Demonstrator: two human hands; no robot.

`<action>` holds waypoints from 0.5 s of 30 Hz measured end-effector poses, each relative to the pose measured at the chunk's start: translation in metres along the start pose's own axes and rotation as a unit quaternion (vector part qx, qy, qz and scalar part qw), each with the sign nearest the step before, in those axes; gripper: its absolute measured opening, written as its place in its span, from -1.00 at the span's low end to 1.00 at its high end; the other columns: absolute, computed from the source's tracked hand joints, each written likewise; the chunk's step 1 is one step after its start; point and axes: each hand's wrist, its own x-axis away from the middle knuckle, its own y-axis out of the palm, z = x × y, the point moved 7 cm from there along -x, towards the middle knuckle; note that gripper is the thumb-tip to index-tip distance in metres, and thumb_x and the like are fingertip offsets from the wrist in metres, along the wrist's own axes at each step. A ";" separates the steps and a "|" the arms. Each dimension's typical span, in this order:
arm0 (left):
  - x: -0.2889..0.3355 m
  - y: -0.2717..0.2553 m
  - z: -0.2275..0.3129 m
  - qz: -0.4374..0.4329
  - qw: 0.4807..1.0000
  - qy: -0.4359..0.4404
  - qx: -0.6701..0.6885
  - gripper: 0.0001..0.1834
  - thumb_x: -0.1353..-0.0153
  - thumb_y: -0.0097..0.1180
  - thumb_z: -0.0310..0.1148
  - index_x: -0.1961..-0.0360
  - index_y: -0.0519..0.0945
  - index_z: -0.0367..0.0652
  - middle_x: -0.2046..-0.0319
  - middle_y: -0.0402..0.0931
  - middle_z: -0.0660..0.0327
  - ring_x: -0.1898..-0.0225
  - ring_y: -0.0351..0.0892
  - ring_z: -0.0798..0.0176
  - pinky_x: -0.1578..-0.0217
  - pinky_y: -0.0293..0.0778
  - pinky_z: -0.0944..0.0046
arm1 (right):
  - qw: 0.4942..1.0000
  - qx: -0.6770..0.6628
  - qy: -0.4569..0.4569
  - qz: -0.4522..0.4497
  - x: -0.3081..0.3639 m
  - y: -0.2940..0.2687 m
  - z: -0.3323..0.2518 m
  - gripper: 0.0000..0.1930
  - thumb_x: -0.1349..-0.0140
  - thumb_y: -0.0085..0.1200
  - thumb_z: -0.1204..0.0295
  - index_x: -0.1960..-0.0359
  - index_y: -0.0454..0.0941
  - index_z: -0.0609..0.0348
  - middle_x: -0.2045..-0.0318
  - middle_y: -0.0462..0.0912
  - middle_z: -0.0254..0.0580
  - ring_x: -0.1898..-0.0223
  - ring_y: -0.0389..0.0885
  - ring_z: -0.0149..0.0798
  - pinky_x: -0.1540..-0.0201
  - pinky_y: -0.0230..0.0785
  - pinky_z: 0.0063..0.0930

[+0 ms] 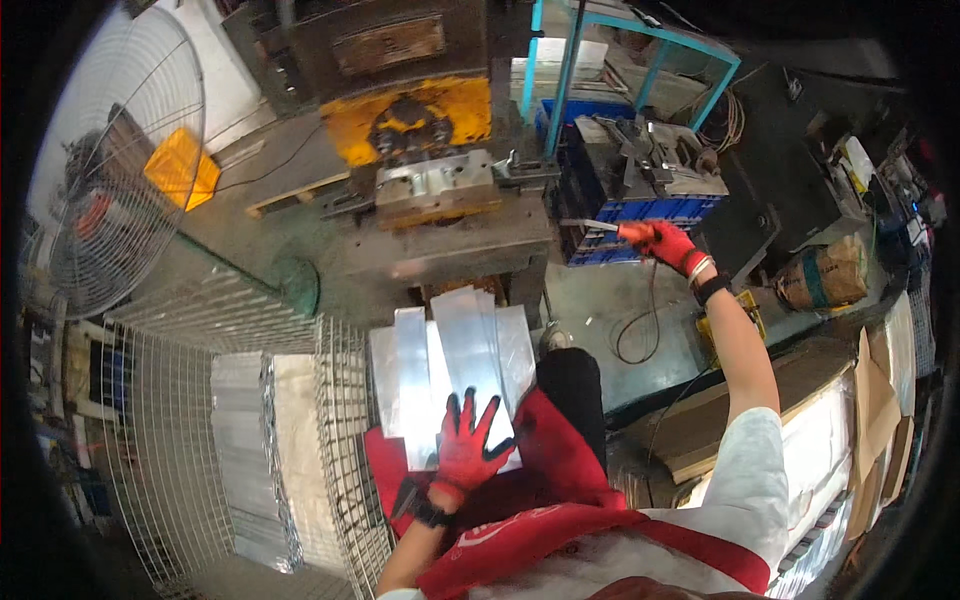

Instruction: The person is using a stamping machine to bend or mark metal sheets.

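Observation:
My left hand (pixel 472 448), in a red glove with dark fingertips, lies with fingers spread on a stack of shiny flat metal sheets (pixel 465 330). The sheets overlap at slightly different angles across my lap, against a red apron (pixel 560 440). Out to the right, my right hand (pixel 665 245) is gloved in red too and closed around a slim tool with a pale shaft (pixel 598 226). The tool points left toward the press; its exact kind is unclear. Ahead of the sheets stands a metal die block (pixel 437 188) on the press bed (pixel 450 245).
A wire-mesh cage (pixel 335 430) at left holds more metal strips (pixel 240 450). Beyond it stand a large fan (pixel 120 190) and a yellow crate (pixel 182 168). Blue crates (pixel 650 208) bearing metal parts sit beyond my right hand. Cardboard (pixel 875 390) and a sack (pixel 822 275) stand at right.

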 end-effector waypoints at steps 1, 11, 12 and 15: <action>-0.001 -0.003 0.000 0.002 1.000 0.003 0.007 -0.23 0.14 0.16 -0.04 -0.15 0.19 0.04 -0.16 -0.02 -0.11 -0.15 -0.08 -0.33 -0.08 0.02 -0.16 | 0.997 -0.082 0.003 0.006 -0.018 -0.003 0.019 -0.63 0.05 0.08 0.36 0.14 0.42 0.15 0.24 0.54 -0.23 0.20 0.48 -0.34 0.17 0.29 -0.48; -0.011 -0.007 -0.014 -0.058 0.994 -0.041 0.083 -0.23 0.13 0.19 -0.13 -0.13 0.19 -0.12 -0.14 0.04 -0.11 -0.17 -0.03 -0.20 -0.12 0.01 -0.06 | 0.901 -0.305 0.165 0.260 -0.183 0.019 0.183 -0.61 0.08 0.10 0.48 0.12 0.44 0.16 0.31 0.56 -0.26 0.25 0.49 -0.37 0.19 0.31 -0.47; -0.011 -0.006 -0.014 -0.063 0.994 -0.041 0.079 -0.23 0.13 0.19 -0.14 -0.13 0.19 -0.11 -0.14 0.04 -0.10 -0.17 -0.03 -0.20 -0.13 0.00 -0.06 | 0.914 -0.267 0.088 0.293 -0.195 0.018 0.181 -0.59 0.07 0.11 0.39 0.09 0.44 0.07 0.27 0.56 -0.18 0.20 0.50 -0.28 0.15 0.30 -0.42; -0.012 -0.006 -0.015 -0.061 0.993 -0.051 0.088 -0.26 0.10 0.14 -0.09 -0.13 0.20 -0.08 -0.13 0.05 -0.06 -0.15 -0.02 -0.21 -0.07 0.07 -0.08 | 0.944 -0.107 0.226 0.217 -0.203 0.048 0.216 -0.59 0.05 0.09 0.25 0.09 0.45 -0.06 0.23 0.55 -0.09 0.12 0.48 -0.13 0.10 0.29 -0.35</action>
